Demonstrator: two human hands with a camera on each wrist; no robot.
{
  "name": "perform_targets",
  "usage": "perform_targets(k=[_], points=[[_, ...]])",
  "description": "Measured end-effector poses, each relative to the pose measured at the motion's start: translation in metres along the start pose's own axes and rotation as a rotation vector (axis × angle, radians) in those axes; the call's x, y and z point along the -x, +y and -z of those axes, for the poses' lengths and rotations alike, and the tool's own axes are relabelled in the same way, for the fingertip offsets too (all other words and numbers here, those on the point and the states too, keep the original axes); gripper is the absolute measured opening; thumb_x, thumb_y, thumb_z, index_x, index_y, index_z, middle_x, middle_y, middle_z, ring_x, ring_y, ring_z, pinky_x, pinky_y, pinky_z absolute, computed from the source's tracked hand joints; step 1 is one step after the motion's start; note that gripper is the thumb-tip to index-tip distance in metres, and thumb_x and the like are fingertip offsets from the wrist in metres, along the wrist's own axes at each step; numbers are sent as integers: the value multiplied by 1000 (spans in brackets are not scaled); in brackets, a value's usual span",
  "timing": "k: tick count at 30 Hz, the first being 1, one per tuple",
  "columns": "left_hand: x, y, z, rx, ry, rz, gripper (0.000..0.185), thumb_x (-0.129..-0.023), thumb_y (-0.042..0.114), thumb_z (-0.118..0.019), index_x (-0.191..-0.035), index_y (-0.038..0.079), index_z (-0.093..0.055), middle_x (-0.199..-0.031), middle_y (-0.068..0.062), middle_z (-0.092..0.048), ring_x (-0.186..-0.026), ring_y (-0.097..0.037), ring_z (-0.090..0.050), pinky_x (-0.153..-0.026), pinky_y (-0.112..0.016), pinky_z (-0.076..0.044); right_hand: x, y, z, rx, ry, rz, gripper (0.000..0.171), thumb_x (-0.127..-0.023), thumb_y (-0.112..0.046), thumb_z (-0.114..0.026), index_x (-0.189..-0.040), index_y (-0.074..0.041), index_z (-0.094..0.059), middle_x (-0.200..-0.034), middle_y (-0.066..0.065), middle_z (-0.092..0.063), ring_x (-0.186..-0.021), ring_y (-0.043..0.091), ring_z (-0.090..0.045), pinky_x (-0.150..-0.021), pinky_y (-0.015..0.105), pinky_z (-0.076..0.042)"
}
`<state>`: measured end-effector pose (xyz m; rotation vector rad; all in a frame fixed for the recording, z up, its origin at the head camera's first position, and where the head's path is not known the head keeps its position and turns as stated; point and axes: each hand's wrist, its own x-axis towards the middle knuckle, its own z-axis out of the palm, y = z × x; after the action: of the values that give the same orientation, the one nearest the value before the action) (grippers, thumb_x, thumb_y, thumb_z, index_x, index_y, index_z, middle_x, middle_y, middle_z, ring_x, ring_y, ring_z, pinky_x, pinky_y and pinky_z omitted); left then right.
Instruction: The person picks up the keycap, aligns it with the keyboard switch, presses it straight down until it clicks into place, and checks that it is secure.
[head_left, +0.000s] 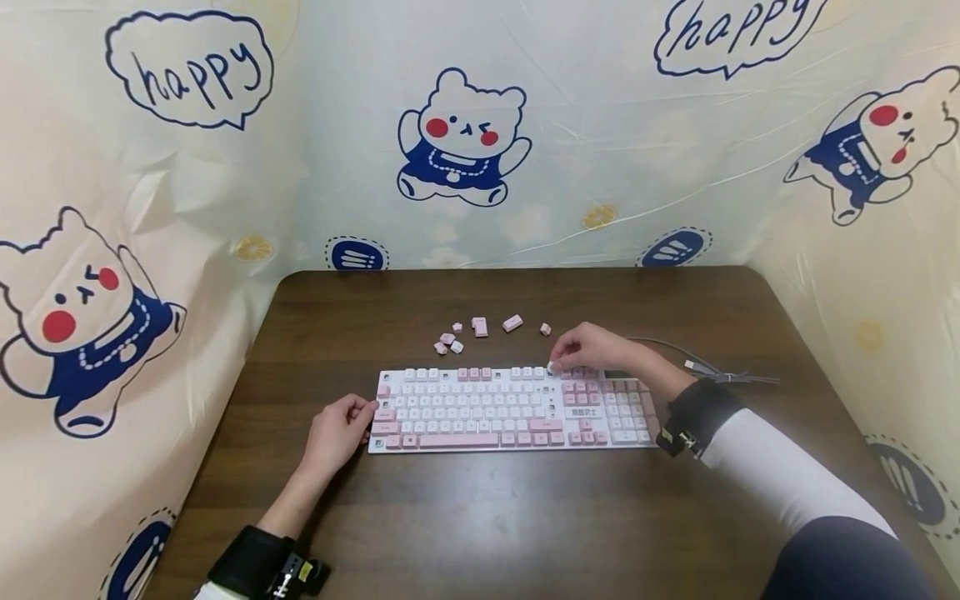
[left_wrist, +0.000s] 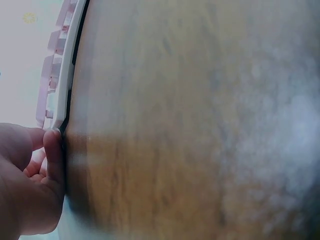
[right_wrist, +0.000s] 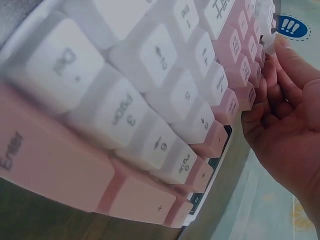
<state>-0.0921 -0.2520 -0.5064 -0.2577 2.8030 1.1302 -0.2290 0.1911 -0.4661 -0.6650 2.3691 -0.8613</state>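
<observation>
A pink and white keyboard (head_left: 510,408) lies flat on the dark wooden table (head_left: 480,517). My left hand (head_left: 341,429) holds its left edge, thumb and curled fingers against the frame; the left wrist view shows a fingertip (left_wrist: 52,142) on the keyboard's corner (left_wrist: 62,107). My right hand (head_left: 592,348) is over the top row and pinches a white keycap (head_left: 552,367) at the keyboard's upper edge. In the right wrist view the right hand's fingers (right_wrist: 280,100) curl at the far side of the number pad keys (right_wrist: 165,100).
Several loose pink and white keycaps (head_left: 480,327) lie scattered on the table just behind the keyboard. The keyboard's cable (head_left: 697,362) runs off to the right. Printed plastic sheets (head_left: 465,142) wall in the table at the back and both sides.
</observation>
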Motion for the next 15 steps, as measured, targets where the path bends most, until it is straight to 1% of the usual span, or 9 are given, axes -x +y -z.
perform_targets(k=[8, 15], points=[[0, 1, -1, 0, -2, 12, 24, -105, 25, -64, -99, 2, -69, -73, -3, -61, -65, -16, -58, -60, -28, -47, 2, 0, -3, -24, -7, 5, 13, -97, -20, -76, -106, -11, -78, -91, -1, -70, -86, 17, -61, -80, 33, -48], [-1, 1, -1, -4, -6, 17, 24, -105, 25, -63, -100, 3, -69, -74, -4, -60, -66, -17, -58, -61, -28, -47, 6, -3, -9, 5, 33, 34, 8, -97, -18, -76, -104, -16, -75, -94, -2, -67, -88, 17, -60, -82, 34, -49]])
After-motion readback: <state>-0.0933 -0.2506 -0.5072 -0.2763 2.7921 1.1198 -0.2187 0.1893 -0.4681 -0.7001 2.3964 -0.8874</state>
